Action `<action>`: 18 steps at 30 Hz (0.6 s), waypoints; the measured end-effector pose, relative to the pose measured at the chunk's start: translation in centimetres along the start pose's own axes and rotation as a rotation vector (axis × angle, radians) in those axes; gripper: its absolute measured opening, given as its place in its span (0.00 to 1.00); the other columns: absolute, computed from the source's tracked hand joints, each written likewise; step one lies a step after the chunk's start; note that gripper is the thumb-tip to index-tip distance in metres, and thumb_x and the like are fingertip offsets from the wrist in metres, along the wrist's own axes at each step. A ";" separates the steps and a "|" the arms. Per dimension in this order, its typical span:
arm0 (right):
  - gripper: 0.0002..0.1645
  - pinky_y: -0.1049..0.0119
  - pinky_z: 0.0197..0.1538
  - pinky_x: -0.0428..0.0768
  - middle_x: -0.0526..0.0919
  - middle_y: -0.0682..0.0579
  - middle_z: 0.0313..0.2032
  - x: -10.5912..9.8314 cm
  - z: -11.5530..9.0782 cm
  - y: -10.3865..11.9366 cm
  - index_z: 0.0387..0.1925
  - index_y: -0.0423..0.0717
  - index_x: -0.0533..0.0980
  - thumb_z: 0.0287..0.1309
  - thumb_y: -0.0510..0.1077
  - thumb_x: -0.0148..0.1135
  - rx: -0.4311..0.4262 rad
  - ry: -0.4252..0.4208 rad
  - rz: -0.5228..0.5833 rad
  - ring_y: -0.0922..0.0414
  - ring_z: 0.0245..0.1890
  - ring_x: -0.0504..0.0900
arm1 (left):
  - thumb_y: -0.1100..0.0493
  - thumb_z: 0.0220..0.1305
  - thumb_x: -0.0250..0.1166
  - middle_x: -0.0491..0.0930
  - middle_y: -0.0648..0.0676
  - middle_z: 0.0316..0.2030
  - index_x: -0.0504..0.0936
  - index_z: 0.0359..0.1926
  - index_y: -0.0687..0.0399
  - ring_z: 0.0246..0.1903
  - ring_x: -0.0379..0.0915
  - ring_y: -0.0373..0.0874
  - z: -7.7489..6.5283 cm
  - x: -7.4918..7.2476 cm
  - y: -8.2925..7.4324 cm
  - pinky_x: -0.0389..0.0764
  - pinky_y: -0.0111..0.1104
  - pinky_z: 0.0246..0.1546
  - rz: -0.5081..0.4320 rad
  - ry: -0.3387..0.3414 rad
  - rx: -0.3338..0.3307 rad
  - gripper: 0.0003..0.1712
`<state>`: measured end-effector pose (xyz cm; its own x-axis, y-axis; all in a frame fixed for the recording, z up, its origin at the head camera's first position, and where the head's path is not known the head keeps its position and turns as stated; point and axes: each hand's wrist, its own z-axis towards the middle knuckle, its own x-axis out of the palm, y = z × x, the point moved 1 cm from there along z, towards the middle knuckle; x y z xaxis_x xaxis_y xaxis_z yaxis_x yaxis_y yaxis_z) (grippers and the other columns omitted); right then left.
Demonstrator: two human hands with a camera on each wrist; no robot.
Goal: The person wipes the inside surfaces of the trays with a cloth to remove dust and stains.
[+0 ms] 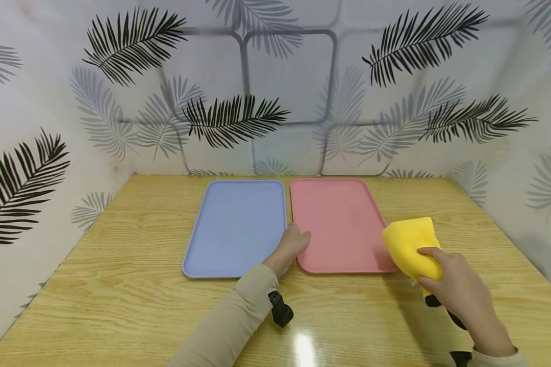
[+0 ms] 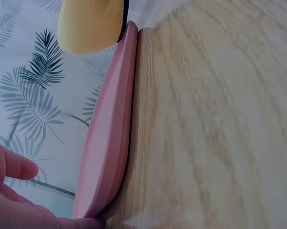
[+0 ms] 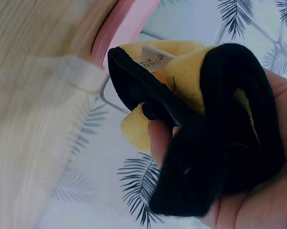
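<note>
My right hand grips a soft yellow plush piece, thumb and fingers squeezing it, held up near the pink tray's right edge. The right wrist view reveals its black-trimmed opening, a black strap hanging from it and a white printed tag. At the left side of the pink tray is my left hand, by the gap beside the blue tray. In the left wrist view a lower finger is right at the pink rim, while the thumb stands apart from it.
Both shallow trays lie side by side toward the back of the wood-grain table. Behind and at the sides hangs a pale backdrop printed with black and grey leaves. Each wrist wears a black device, such as the left camera.
</note>
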<state>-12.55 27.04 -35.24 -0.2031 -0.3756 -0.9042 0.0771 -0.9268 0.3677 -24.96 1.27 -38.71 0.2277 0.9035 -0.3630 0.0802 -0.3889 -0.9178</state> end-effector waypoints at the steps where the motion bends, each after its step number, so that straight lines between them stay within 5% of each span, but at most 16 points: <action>1: 0.28 0.64 0.20 0.61 0.70 0.32 0.35 -0.1 0.0 -0.2 0.49 0.35 0.70 0.43 0.40 0.64 0.003 -0.002 -0.003 0.49 0.27 0.65 | 0.61 0.63 0.45 0.43 0.69 0.64 0.43 0.63 0.77 0.64 0.37 0.58 0.0 0.0 0.1 0.43 0.41 0.61 0.000 0.002 -0.001 0.34; 7: 0.27 0.64 0.19 0.61 0.69 0.33 0.32 -0.6 -0.3 -1.7 0.50 0.35 0.68 0.47 0.41 0.61 0.058 0.004 -0.023 0.50 0.25 0.65 | 0.61 0.63 0.45 0.45 0.69 0.64 0.44 0.63 0.77 0.63 0.38 0.58 -0.3 0.0 0.4 0.45 0.42 0.61 0.009 -0.002 0.029 0.33; 15: 0.28 0.64 0.18 0.62 0.69 0.37 0.28 -0.6 -0.8 -3.8 0.50 0.31 0.66 0.47 0.40 0.59 0.103 0.031 -0.030 0.51 0.22 0.64 | 0.62 0.65 0.46 0.52 0.70 0.62 0.48 0.63 0.75 0.62 0.46 0.58 -1.6 -0.2 -0.1 0.52 0.44 0.59 0.017 -0.019 0.181 0.31; 18: 0.28 0.64 0.18 0.61 0.69 0.35 0.29 -0.6 -0.9 -4.2 0.50 0.31 0.65 0.48 0.41 0.58 0.125 0.048 -0.030 0.51 0.23 0.64 | 0.62 0.65 0.46 0.51 0.69 0.62 0.49 0.63 0.75 0.62 0.45 0.58 -1.9 -0.3 -0.1 0.52 0.44 0.59 -0.001 -0.027 0.176 0.31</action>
<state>-11.87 31.13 -36.46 -0.1566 -0.3499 -0.9236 -0.0510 -0.9310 0.3613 -23.22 0.69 -38.24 0.2017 0.9091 -0.3644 -0.0917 -0.3529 -0.9312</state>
